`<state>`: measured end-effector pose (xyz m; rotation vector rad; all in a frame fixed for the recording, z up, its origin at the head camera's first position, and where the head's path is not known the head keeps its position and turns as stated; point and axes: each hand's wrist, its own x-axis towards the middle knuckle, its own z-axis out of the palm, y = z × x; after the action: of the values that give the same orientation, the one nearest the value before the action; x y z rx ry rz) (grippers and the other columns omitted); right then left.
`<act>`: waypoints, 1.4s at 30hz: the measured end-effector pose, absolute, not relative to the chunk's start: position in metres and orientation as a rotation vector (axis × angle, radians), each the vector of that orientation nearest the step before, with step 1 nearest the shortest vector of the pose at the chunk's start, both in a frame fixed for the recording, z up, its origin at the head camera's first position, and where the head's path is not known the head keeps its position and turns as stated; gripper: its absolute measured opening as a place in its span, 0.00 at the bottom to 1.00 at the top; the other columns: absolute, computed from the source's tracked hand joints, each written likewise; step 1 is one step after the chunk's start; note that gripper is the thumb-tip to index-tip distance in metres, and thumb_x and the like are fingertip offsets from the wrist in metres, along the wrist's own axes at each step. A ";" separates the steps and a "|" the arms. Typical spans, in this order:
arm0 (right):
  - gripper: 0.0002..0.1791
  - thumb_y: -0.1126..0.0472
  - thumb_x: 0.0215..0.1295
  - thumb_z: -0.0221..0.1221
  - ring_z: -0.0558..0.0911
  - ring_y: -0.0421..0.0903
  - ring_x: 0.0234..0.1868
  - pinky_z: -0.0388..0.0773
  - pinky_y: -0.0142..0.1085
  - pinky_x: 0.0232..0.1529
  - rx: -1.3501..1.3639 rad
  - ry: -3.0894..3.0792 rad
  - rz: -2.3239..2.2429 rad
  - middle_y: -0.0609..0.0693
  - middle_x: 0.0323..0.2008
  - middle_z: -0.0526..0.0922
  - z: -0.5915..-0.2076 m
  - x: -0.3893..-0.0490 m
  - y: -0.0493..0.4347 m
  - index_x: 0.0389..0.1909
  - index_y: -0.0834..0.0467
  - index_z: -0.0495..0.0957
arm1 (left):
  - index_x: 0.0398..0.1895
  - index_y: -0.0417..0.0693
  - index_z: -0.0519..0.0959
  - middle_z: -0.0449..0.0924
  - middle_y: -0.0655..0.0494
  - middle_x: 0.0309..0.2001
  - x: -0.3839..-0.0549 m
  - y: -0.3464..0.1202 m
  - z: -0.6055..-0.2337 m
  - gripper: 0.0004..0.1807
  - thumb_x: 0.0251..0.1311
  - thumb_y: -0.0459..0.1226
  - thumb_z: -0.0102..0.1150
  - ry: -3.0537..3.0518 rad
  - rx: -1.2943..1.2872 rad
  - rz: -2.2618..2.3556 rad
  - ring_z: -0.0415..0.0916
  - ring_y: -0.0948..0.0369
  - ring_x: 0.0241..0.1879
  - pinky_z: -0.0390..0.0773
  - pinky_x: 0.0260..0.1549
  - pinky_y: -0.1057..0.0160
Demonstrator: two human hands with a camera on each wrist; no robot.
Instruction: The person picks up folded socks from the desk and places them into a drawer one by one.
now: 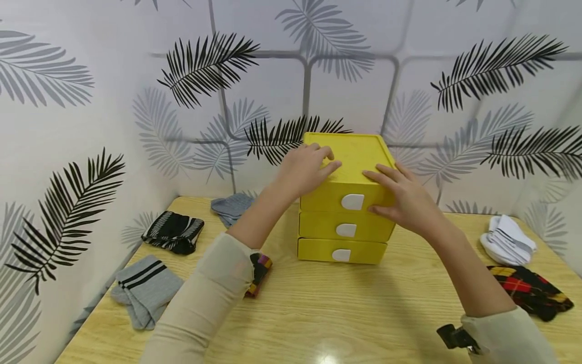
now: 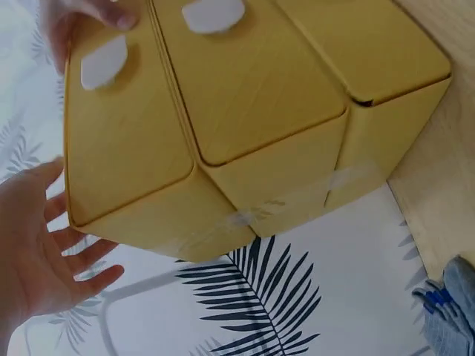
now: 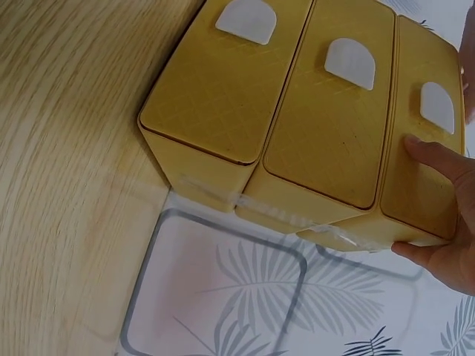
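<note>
A yellow three-drawer box (image 1: pixel 343 222) with white half-round pulls stands on the wooden table, all its drawers pushed in. At its upper left edge is my left hand (image 1: pixel 305 166), its fingers loosely spread over the top. The left wrist view shows those fingers (image 2: pixel 85 256) apart, holding nothing. My right hand (image 1: pixel 404 199) grips the upper right corner. Its thumb (image 3: pixel 430 157) lies on the top drawer's front beside the pull, while other fingers reach over the top and the right side. Part of the box top is hidden by both hands.
Left of the box lie black-and-white patterned socks (image 1: pixel 173 232), grey striped socks (image 1: pixel 147 288) and blue-grey socks (image 1: pixel 232 206). Plaid socks (image 1: pixel 260 275) are partly behind my left forearm. White socks (image 1: pixel 506 240) and red-black plaid socks (image 1: pixel 529 290) lie right. A leaf-patterned wall covering (image 1: pixel 273 91) backs the table.
</note>
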<state>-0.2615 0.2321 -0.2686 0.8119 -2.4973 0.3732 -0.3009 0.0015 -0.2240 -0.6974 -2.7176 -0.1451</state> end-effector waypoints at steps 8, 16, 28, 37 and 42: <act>0.36 0.60 0.46 0.71 0.55 0.72 0.61 0.54 0.64 0.55 0.807 -2.504 0.376 0.67 0.59 0.66 -0.269 -0.261 0.234 0.59 0.58 0.70 | 0.60 0.53 0.68 0.66 0.54 0.57 -0.337 0.015 -0.217 0.25 0.70 0.53 0.31 -2.871 -0.503 -0.070 0.61 0.54 0.57 0.63 0.54 0.53; 0.36 0.61 0.45 0.71 0.57 0.73 0.60 0.54 0.63 0.55 0.838 -2.464 0.365 0.67 0.58 0.66 -0.270 -0.264 0.234 0.59 0.58 0.70 | 0.70 0.51 0.55 0.55 0.50 0.66 -0.349 0.014 -0.220 0.32 0.68 0.57 0.28 -2.960 -0.380 -0.083 0.52 0.51 0.64 0.56 0.60 0.51; 0.36 0.59 0.48 0.70 0.56 0.72 0.61 0.54 0.63 0.55 0.837 -2.476 0.332 0.65 0.59 0.66 -0.267 -0.258 0.232 0.60 0.56 0.68 | 0.73 0.48 0.42 0.42 0.49 0.71 -0.348 0.014 -0.228 0.38 0.66 0.59 0.27 -3.103 -0.265 -0.320 0.41 0.49 0.68 0.46 0.62 0.47; 0.24 0.69 0.57 0.61 0.71 0.53 0.57 0.65 0.41 0.57 1.032 -2.272 0.971 0.54 0.53 0.76 -0.259 -0.226 0.201 0.56 0.61 0.72 | 0.73 0.47 0.43 0.42 0.49 0.71 -0.348 0.012 -0.227 0.40 0.66 0.60 0.29 -3.118 -0.242 -0.380 0.41 0.49 0.68 0.47 0.62 0.47; 0.19 0.62 0.70 0.48 0.74 0.52 0.53 0.68 0.38 0.55 0.937 -2.260 2.126 0.58 0.52 0.75 -0.264 -0.207 0.182 0.57 0.69 0.67 | 0.72 0.46 0.44 0.44 0.47 0.70 -0.348 0.011 -0.227 0.40 0.65 0.60 0.30 -3.101 -0.221 -0.431 0.42 0.49 0.67 0.46 0.62 0.47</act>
<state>-0.2071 0.1816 -0.2644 0.9366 -2.2603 2.1261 -0.3482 0.0110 -0.2274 -0.2210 -3.1015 -0.4307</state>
